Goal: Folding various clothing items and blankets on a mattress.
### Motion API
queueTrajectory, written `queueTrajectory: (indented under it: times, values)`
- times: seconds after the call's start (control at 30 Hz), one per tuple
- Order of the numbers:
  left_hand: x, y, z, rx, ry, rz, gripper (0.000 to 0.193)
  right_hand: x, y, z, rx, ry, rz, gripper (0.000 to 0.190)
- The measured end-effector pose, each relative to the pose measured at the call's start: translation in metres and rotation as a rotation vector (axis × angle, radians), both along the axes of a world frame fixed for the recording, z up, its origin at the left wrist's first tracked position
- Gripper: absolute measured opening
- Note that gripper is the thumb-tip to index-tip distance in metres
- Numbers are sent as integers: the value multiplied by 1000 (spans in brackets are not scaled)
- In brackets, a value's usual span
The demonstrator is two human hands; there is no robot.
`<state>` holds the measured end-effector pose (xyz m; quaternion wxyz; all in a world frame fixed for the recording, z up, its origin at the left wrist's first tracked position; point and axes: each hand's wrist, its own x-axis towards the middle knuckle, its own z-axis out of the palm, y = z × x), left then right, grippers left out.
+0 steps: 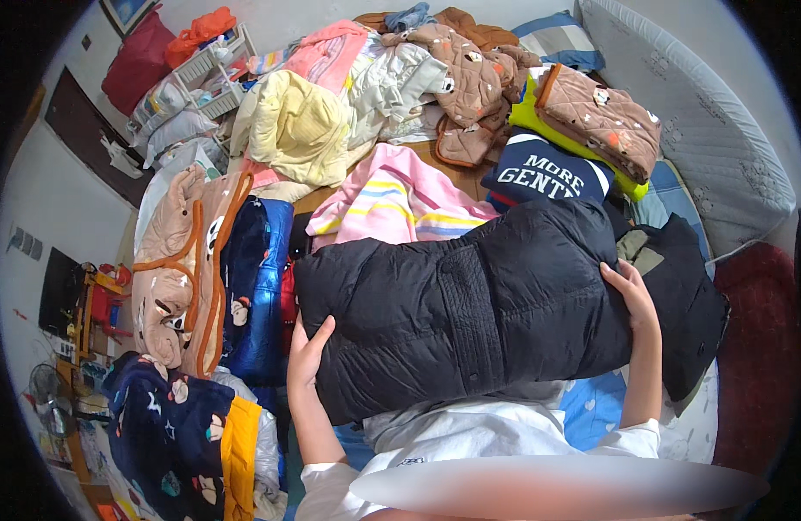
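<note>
A folded black puffer jacket (400, 312) is held up before my chest, its buttoned placket running down the middle. My left hand (312, 348) grips its left end, thumb on top. At the opposite end my right hand (625, 286) holds the edge, fingers partly hidden. Behind the jacket lies a pink striped garment (400, 195). A navy garment with white lettering (544, 166) is folded just beyond the jacket's right part. Dark clothing (687, 306) lies to the right of my right hand. Shiny blue folded clothing (267, 286) stands left of the jacket.
Brown quilted clothes (472, 71), a cream garment (303, 130) and white clothing (394, 84) are heaped at the back. A patterned navy fleece (173, 430) lies at lower left. A padded panel (687, 117) rises at right. A white plastic rack (212, 78) stands at upper left.
</note>
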<state>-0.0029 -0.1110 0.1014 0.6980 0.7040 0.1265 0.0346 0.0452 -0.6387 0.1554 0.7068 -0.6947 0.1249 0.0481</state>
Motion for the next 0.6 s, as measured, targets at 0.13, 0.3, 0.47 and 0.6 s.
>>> queueTrajectory:
  times: [0.13, 0.3, 0.47, 0.6]
  values:
    - [6, 1, 5, -13, -38, -1, 66, 8, 6, 12, -35, 23, 25, 49]
    - [24, 9, 20, 26, -16, 37, 61, 43, 24, 12, -68, 8, 56, 48]
    - [48, 18, 23, 0, -9, 72, 59, 99, 31, 6, -29, 66, 125, 55]
    - [62, 21, 22, -22, 14, 96, 59, 118, 30, -17, -144, 123, 14, 73]
